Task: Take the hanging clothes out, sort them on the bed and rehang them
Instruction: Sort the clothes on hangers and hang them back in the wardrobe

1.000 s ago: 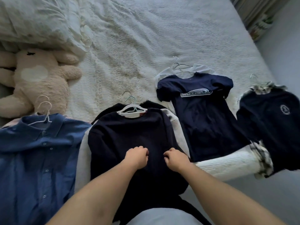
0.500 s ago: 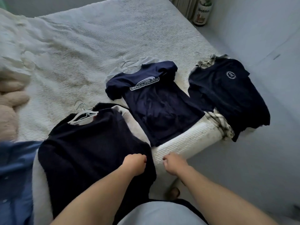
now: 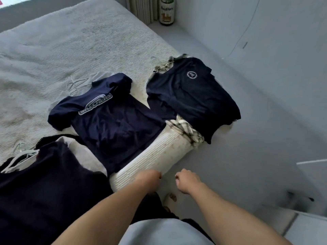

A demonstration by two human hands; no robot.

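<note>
Both hands are drifting rightward off the dark sweater point(image 3: 44, 188), left hand point(image 3: 148, 176) and right hand point(image 3: 187, 177) curled, gripping nothing, while the navy logo T-shirt point(image 3: 109, 121) is lying ahead-left, collar far, nearer the left hand.

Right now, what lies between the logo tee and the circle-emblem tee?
In the head view, a strip of bare white bedcover separates the logo tee from the circle-emblem tee; nearer the bed edge, a plaid garment sticks out from under the emblem tee.
</note>
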